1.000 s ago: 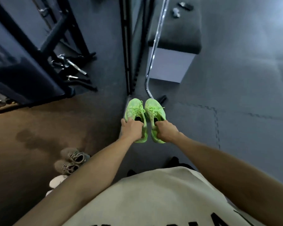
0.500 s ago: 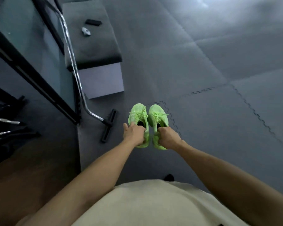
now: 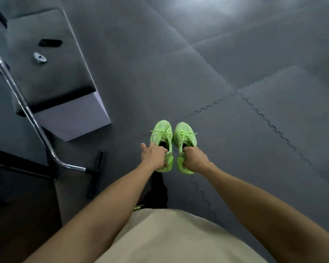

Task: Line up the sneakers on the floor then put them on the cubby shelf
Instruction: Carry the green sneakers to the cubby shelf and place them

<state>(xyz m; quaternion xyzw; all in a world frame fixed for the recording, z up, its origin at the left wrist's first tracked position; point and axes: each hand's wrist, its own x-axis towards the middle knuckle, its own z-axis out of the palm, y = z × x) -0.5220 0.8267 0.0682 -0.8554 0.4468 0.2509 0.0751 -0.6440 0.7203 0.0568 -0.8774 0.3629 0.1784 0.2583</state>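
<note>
Two neon green sneakers hang side by side above the grey foam floor, toes pointing away from me. My left hand grips the left sneaker at its heel collar, thumb sticking out. My right hand is closed on the heel collar of the right sneaker. The heels are partly hidden by my fingers. No cubby shelf is in view.
A grey padded bench with a black object and a small white object on it stands at the left. A chrome tube with a black foot runs beside it. Interlocking grey floor mats spread to the right.
I have turned to the right while carrying both sneakers. The bench and chrome tube slid to the left; the beige shoes and brown floor have left the view.
</note>
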